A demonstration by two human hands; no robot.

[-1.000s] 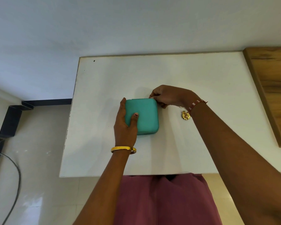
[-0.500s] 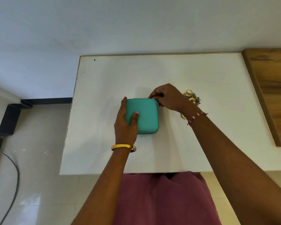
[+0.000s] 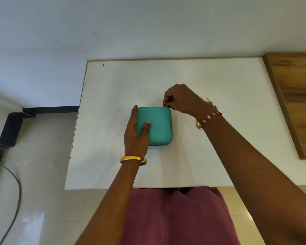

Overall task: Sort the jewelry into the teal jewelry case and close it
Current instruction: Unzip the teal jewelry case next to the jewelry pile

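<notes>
My left hand holds the teal case down on the white table. My fingers wrap its nine o'clock side and my thumb presses flat on the lid. The case sits in the middle of the table, and the lid is still shut.

My right hand is at the case's one o'clock corner. My fingers there are curled tight and pinch something tiny at the edge. I think it is the zip pull, but it is too small to see.

A moment ago that hand pinched along the twelve o'clock edge, closer to the middle. Now it is at the corner. So I think the zip is running round the case. The left hand has not moved, and the case has not slid.

The jewelry lies in a little pile at three o'clock from the case, just past my right wrist. One gold piece peeks out under that wrist. None of it is in the case yet. I judge the case must open first, so the sorting has not begun.
</notes>
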